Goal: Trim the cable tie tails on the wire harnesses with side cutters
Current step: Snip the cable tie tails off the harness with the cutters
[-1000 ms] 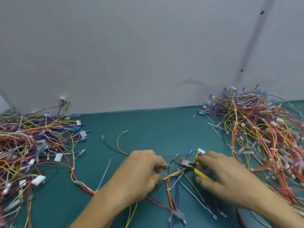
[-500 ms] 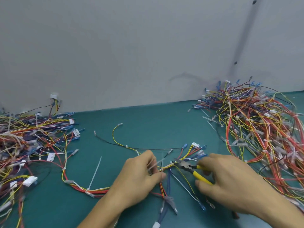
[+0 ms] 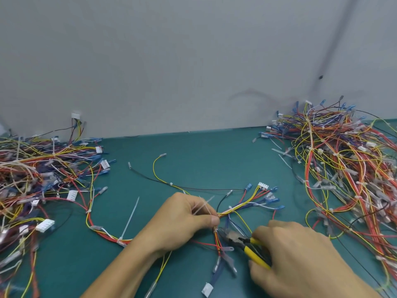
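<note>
A wire harness (image 3: 240,208) of red, yellow, blue and black wires lies on the green table in front of me. My left hand (image 3: 182,224) pinches the harness at its bundle, where translucent cable tie tails (image 3: 203,206) stick up above my fingers. My right hand (image 3: 296,261) grips the yellow-handled side cutters (image 3: 242,241); their jaws point left, just below my left thumb, close to the bundle. Another long tie tail (image 3: 130,220) stands on the harness branch to the left. A white connector (image 3: 263,186) ends the harness at the right.
A big heap of harnesses (image 3: 352,173) fills the right side of the table, and another heap (image 3: 40,179) covers the left. A grey wall (image 3: 193,61) closes the back. The green table surface (image 3: 204,160) shows between the heaps.
The harness has been drawn out and its branches spread toward the right. My right hand with the cutters dropped lower, jaws now under my left thumb. The view tilted down a little.
</note>
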`<state>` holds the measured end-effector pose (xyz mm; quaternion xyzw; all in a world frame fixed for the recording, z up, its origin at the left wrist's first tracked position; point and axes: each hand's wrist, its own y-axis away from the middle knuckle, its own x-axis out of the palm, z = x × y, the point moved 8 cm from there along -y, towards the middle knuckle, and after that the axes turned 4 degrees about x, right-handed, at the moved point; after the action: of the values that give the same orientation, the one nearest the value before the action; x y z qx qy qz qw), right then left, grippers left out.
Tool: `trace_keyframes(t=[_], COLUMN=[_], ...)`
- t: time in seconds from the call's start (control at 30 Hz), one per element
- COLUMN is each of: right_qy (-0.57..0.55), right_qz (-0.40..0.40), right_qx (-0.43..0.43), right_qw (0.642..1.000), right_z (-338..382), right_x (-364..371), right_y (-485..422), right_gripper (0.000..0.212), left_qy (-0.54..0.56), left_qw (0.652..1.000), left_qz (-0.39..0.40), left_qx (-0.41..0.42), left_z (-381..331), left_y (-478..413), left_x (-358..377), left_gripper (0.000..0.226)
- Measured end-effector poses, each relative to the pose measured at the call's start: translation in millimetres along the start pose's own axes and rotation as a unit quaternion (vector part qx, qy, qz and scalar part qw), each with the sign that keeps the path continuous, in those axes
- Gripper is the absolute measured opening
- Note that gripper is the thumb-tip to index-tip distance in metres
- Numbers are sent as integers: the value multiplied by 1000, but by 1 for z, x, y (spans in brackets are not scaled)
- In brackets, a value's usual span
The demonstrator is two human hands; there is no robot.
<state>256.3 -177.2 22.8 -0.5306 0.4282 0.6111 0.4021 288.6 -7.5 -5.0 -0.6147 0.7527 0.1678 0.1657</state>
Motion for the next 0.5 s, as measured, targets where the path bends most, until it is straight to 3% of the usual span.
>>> trace_keyframes(t=[0.5], right_qy=[22], right_qz=[17], right_qx=[15], right_qw=[999], right_z=[8], right_x=[2], right_y=[4], right_gripper=[39], left_qy=[-9], left_qw=[1000], left_qz=[-10], left_qx=[-9], left_z=[2], left_y=[0], left_x=[0], left_gripper=[4])
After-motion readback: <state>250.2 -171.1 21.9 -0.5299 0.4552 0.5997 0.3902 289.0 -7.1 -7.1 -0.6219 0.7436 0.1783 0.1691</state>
